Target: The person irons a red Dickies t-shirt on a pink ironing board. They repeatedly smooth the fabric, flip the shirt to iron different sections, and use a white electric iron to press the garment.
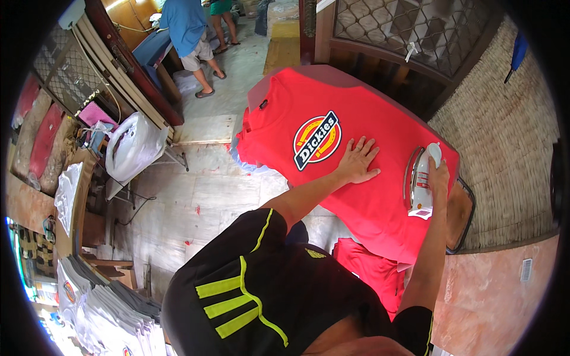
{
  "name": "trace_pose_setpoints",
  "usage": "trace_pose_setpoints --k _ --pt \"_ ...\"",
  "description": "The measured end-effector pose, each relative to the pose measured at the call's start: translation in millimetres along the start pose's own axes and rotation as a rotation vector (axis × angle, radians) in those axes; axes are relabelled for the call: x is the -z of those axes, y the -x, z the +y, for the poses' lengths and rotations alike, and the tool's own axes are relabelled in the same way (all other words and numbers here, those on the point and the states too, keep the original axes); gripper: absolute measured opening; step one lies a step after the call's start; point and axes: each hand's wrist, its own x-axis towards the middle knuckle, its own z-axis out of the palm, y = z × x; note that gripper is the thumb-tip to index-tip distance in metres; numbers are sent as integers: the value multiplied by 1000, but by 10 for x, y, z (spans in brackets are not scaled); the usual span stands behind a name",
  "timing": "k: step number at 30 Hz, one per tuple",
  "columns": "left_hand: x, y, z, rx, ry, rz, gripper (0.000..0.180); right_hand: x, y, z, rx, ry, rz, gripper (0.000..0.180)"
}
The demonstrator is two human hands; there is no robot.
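- Red T-shirt (368, 196) lies spread flat over the ironing board (463, 222), chest print facing up; round red, yellow and dark emblem near the collar end.
- Left hand (358, 160) rests palm down on the shirt, fingers spread wide, just right of the emblem.
- Right hand (438, 178) closes around the handle of the white iron (420, 184), standing at the shirt's right edge.
- Board mostly hidden under the cloth; iron's soleplate hard to make out.
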Motion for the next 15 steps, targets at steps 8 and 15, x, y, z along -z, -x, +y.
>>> trace_pose_setpoints --k 8,15 --pt "12 4 13 13 -2 -27 77 47 53 -70 6 14 -2 65" --pt "-33 6 6 10 -6 -4 76 102 91 -127 -13 -28 -47 75"
